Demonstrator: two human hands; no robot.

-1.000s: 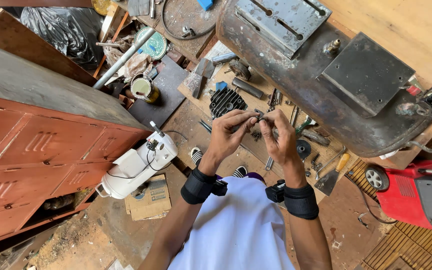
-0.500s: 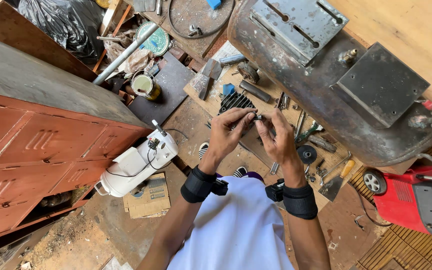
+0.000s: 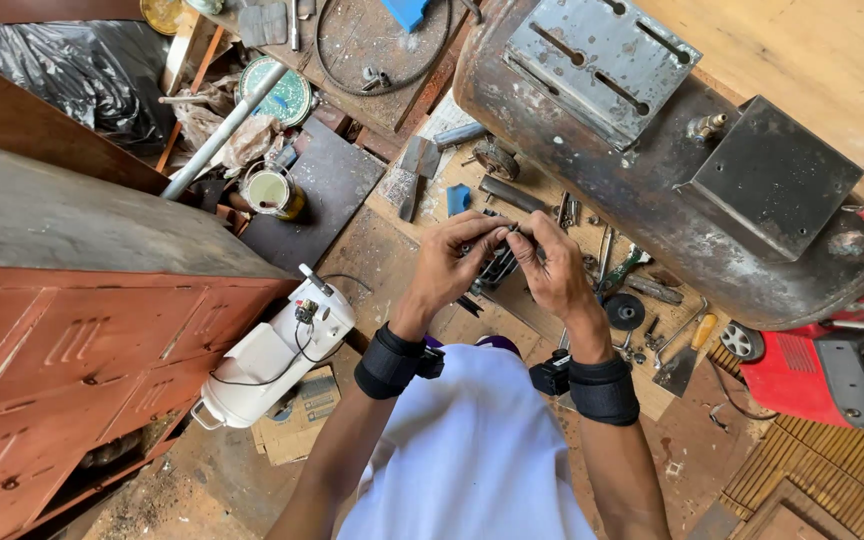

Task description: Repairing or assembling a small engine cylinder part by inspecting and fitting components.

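Metal part (image 3: 508,237), small, stiff and likely light, pinched at its ends between left hand (image 3: 449,268) and right hand (image 3: 550,270).

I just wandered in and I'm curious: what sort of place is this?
Most likely a repair or metalwork workshop. A big rusty metal tank lies beside a floor strewn with hand tools, a red machine stands nearby, and both hands work a small metal part.

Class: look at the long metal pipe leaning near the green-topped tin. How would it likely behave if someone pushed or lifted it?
The metal pipe looks rigid, so it probably would not flex. Being round, it would likely roll or slide if pushed sideways. Its length suggests it would swing awkwardly if lifted at one end.
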